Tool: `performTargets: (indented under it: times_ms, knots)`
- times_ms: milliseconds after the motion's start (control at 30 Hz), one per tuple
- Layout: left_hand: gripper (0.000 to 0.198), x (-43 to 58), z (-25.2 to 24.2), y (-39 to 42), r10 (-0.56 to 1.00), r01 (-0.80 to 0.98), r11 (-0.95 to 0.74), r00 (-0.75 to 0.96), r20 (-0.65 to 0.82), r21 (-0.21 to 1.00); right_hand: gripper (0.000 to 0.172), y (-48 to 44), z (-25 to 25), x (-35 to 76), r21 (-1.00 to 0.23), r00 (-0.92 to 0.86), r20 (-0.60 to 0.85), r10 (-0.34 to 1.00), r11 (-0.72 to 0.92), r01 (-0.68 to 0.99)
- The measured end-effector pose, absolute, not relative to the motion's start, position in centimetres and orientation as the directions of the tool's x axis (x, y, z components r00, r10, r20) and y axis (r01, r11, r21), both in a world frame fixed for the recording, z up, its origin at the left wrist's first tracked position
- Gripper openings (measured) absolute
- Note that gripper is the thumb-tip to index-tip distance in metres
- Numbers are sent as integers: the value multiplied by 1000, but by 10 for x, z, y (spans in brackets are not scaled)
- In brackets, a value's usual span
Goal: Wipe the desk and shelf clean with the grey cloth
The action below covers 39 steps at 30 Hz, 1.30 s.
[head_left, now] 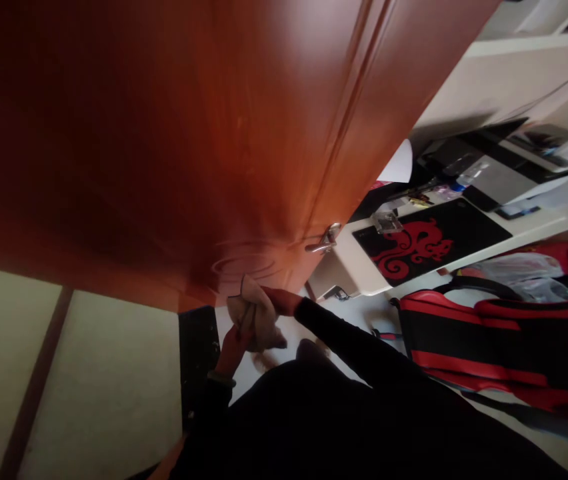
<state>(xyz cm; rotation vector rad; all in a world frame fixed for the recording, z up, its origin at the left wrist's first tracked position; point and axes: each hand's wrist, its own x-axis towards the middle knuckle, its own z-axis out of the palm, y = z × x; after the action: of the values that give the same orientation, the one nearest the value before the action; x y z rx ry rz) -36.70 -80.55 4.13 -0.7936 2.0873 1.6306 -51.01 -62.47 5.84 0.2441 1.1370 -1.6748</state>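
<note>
A crumpled beige cloth (257,313) sits bunched between 2 hands (283,301).

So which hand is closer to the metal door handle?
The right hand is closer, just beside the beige cloth near the handle; the left hand is farther away, on the cloth's other side.

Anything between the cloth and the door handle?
Only the right hand, on the handle side of the beige cloth. Past it, the wooden door looks bare up to the metal handle. The left hand is on the cloth's far side.
</note>
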Motion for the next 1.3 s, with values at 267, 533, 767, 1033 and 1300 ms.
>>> performTargets:
  times_ms: [267,533,767,1033,1300]
  knots:
    - [29,-438,70,-752,-53,-79,371,-997,-64,925,69,-516,67,-508,-618,-643,-745,-176,-179,765]
    - [31,-519,126,-562,124,81,152,-990,62,985,104,-375,93,-498,-952,-901,-262,-345,-61,301]
    - [16,-568,107,-431,-20,-90,-37,-996,-91,995,72,-242,112,-532,-824,-860,-499,-108,-249,509]
    - [32,-698,72,-372,161,174,490,-981,108,854,73,-192,92,-563,-617,-706,-708,14,-500,608]
    - [37,-833,55,-317,392,276,762,-916,-79,586,53,-182,73,-588,-584,-647,-759,68,-511,631]
